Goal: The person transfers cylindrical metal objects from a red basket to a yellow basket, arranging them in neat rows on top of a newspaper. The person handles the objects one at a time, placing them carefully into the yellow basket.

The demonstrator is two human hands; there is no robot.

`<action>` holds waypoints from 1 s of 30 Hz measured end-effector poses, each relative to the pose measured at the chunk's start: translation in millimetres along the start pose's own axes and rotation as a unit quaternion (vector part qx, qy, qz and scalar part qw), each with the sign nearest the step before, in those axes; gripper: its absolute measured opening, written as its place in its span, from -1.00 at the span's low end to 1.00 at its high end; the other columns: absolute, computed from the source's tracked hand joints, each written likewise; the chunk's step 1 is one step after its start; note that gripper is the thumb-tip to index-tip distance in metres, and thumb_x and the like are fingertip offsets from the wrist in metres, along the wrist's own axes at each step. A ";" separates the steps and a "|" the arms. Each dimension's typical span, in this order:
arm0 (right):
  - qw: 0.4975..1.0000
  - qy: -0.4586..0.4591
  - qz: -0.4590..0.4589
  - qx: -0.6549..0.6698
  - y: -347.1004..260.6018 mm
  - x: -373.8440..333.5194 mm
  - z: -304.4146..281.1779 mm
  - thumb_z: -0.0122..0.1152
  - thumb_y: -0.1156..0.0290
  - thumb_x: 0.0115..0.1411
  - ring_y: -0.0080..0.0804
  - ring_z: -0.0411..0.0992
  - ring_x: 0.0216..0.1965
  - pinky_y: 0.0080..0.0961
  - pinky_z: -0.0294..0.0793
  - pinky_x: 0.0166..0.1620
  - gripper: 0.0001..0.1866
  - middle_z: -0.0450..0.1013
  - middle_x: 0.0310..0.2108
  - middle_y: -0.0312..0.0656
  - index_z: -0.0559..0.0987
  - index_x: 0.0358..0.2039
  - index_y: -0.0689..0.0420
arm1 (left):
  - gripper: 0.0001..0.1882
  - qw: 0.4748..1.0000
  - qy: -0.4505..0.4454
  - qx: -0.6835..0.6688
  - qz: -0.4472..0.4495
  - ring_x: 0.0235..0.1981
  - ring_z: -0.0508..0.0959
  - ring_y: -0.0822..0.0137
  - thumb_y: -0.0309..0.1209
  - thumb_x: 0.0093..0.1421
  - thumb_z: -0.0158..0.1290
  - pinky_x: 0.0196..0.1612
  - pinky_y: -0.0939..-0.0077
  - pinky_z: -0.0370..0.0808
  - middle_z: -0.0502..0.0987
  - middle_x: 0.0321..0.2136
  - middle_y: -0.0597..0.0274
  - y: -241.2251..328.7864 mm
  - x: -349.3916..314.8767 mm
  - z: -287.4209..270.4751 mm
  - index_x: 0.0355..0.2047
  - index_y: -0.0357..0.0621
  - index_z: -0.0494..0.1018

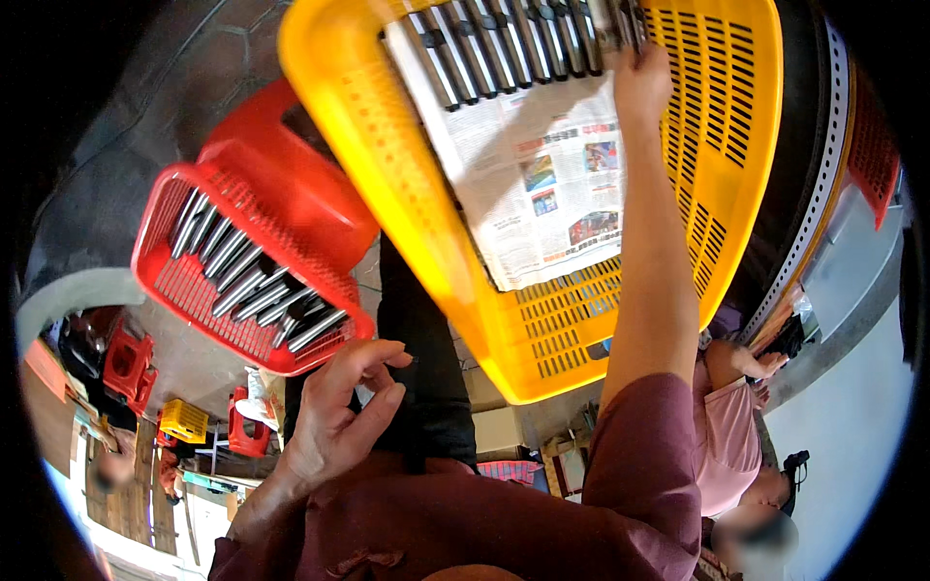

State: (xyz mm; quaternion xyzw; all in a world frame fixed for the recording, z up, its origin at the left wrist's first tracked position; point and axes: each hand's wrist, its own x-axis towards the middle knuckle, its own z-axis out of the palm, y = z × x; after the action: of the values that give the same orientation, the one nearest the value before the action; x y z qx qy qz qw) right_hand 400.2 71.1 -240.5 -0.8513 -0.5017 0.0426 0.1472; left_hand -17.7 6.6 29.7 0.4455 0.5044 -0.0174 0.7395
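Observation:
At the far side of a large yellow basket, my right hand closes on a shiny metal rod at the right end of a row. Its fingertips are partly hidden. Several similar rods, bright with dark bands, lie side by side there on a sheet of newspaper. My left hand hovers in front of my body with thumb and bent forefinger apart, and nothing shows between them. Close to it is a red basket with several loose metal rods lying in it.
A red plastic stool stands behind the red basket, beside the yellow one. To the right, another person in a pink shirt sits near a perforated metal strip. At lower left are a small yellow crate and more red stools.

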 end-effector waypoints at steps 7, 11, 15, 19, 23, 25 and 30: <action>0.886 0.062 0.165 0.430 -139.7 -148.1 -136.7 0.02 0.55 0.25 -0.62 0.23 -0.56 -0.65 0.28 -0.49 -0.90 0.36 -0.50 -0.31 0.46 -0.24 0.26 | -0.85 0.980 0.183 0.079 -0.011 -0.26 0.52 0.42 -0.50 0.25 0.00 -0.18 0.56 0.45 0.53 -0.30 0.20 -80.4 -67.7 -80.5 -0.18 -0.25 0.46; 0.896 0.069 0.076 0.432 -244.9 -205.5 -181.9 0.00 0.59 0.25 -0.62 0.24 -0.57 -0.67 0.34 -0.44 -0.92 0.38 -0.49 -0.28 0.47 -0.27 0.25 | -0.75 0.893 0.329 0.275 0.133 -0.12 0.52 0.12 -0.62 0.14 0.02 -0.05 0.41 0.43 0.48 -0.16 -0.02 -136.1 -68.9 -155.4 -0.14 -0.30 0.44; 0.869 -0.114 0.153 0.457 -328.8 -264.6 -178.4 0.08 0.59 0.24 -0.64 0.32 -0.41 -0.69 0.37 -0.30 -0.84 0.42 -0.35 -0.28 0.49 -0.16 0.25 | -0.55 0.822 0.308 0.432 0.209 0.09 0.36 -0.09 -0.52 0.10 0.07 0.13 0.16 0.34 0.34 0.06 -0.11 -136.7 -17.7 -206.1 0.03 -0.29 0.33; 0.865 -0.182 0.132 0.448 -371.3 -305.7 -165.7 0.15 0.57 0.23 -0.62 0.36 -0.36 -0.66 0.40 -0.28 -0.89 0.44 -0.36 -0.25 0.51 -0.22 0.26 | -0.44 0.821 0.225 0.513 0.109 0.07 0.38 -0.07 -0.40 0.10 0.08 0.09 0.11 0.39 0.36 -0.01 -0.10 -139.4 28.6 -228.7 0.12 -0.25 0.23; 0.846 -0.190 0.158 0.473 -393.9 -328.3 -155.3 0.16 0.57 0.22 -0.62 0.36 -0.41 -0.65 0.40 -0.32 -0.91 0.44 -0.42 -0.27 0.52 -0.24 0.24 | -0.45 0.822 0.183 0.537 0.053 0.04 0.42 -0.07 -0.32 0.09 0.11 0.01 0.07 0.46 0.38 -0.04 -0.07 -128.2 43.5 -229.5 0.07 -0.23 0.25; 0.841 -0.194 0.164 0.478 -400.8 -334.3 -150.6 0.15 0.57 0.22 -0.63 0.36 -0.42 -0.66 0.40 -0.33 -0.92 0.43 -0.42 -0.29 0.52 -0.25 0.24 | -0.47 0.831 0.182 0.525 0.032 -0.04 0.49 -0.06 -0.26 0.06 0.16 -0.04 0.08 0.49 0.46 -0.10 -0.10 -129.3 45.9 -230.4 -0.01 -0.24 0.30; 0.843 -0.219 0.155 0.466 -410.8 -331.0 -135.8 0.15 0.54 0.22 -0.53 0.41 -0.46 -0.56 0.43 -0.34 -0.89 0.46 -0.44 -0.19 0.52 -0.25 0.26 | -0.55 0.933 0.145 0.329 -0.006 -0.16 0.57 -0.07 -0.27 -0.05 0.11 -0.07 0.18 0.46 0.56 -0.25 -0.20 -148.2 63.8 -259.7 -0.17 -0.29 0.45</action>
State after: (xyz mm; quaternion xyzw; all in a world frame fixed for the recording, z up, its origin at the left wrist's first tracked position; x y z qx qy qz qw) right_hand -78.8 -57.9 -15.5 -0.7178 -0.3037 0.4787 0.4041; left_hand -246.5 120.0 -138.4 0.6582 0.5752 -0.1219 0.4701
